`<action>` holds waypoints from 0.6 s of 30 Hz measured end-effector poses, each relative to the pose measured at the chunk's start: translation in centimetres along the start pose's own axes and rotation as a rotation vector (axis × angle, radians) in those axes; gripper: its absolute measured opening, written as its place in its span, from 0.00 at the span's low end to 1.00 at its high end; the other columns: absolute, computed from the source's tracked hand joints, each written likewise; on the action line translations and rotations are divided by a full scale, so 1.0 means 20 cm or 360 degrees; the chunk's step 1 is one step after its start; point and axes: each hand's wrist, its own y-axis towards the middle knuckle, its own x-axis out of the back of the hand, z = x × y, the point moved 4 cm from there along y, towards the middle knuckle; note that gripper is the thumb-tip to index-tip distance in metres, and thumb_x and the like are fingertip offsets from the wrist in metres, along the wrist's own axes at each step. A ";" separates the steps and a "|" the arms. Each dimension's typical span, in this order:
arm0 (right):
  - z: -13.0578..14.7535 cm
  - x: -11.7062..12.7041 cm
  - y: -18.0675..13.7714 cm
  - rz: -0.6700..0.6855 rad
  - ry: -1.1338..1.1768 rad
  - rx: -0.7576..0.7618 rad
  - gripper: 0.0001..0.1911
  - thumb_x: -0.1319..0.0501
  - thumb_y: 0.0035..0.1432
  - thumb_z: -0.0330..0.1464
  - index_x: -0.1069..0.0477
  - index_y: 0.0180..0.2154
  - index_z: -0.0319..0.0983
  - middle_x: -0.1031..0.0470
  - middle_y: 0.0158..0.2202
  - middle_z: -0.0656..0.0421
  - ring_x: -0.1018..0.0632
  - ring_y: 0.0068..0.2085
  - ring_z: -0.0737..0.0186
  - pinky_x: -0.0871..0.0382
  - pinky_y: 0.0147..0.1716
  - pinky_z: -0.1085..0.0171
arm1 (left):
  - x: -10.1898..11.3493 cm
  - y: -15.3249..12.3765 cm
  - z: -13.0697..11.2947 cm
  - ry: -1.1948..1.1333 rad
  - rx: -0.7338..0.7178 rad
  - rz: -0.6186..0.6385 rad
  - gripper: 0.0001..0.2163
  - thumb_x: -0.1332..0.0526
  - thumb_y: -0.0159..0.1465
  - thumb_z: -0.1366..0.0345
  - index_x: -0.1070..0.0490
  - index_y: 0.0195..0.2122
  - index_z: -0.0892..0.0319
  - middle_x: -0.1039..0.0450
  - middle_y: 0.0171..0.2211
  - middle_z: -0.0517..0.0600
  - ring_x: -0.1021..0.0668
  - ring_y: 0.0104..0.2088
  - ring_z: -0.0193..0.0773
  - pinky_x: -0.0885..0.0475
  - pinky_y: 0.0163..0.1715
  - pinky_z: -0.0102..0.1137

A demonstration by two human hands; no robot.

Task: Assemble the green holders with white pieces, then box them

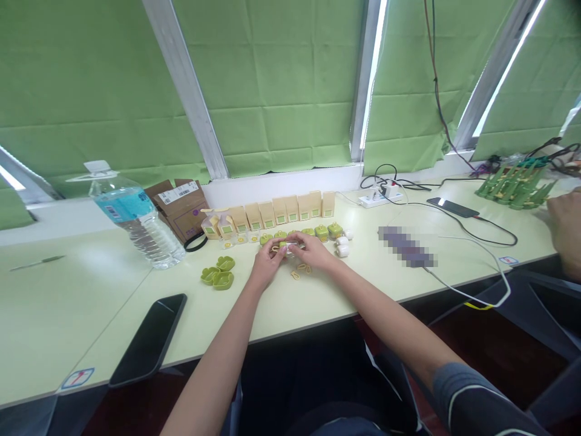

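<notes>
Both hands meet over the table, closed on a small green case with a clear part (283, 244). My left hand (267, 260) pinches it from the left, while the fingers of my right hand (314, 249) grip its right side and hide much of it. Just below them lie yellow clips (295, 275). Behind the hands runs a row of similar small green cases (321, 232). Small white rounded pieces (342, 249) sit right of my right hand. Left of my left hand are three green hollow shells (223, 280), bunched together.
Small cream boxes (279, 212) line the back, with clear pieces (240, 238) before them. A water bottle (140, 224), cardboard box (179, 209) and black phone (149, 339) stand left. Rightward are a power strip (380, 198), cables, another phone (452, 207) and another person's hand (565, 224).
</notes>
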 end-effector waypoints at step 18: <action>0.00 0.01 0.00 0.0001 -0.0106 -0.0107 0.18 0.42 0.67 0.37 0.30 0.56 0.42 0.21 0.49 0.53 0.21 0.50 0.56 0.28 0.50 0.56 | 0.00 -0.02 -0.04 0.0099 -0.0106 -0.0134 0.26 0.28 0.54 0.57 0.32 0.52 0.56 0.25 0.51 0.56 0.21 0.40 0.37 0.27 0.39 0.32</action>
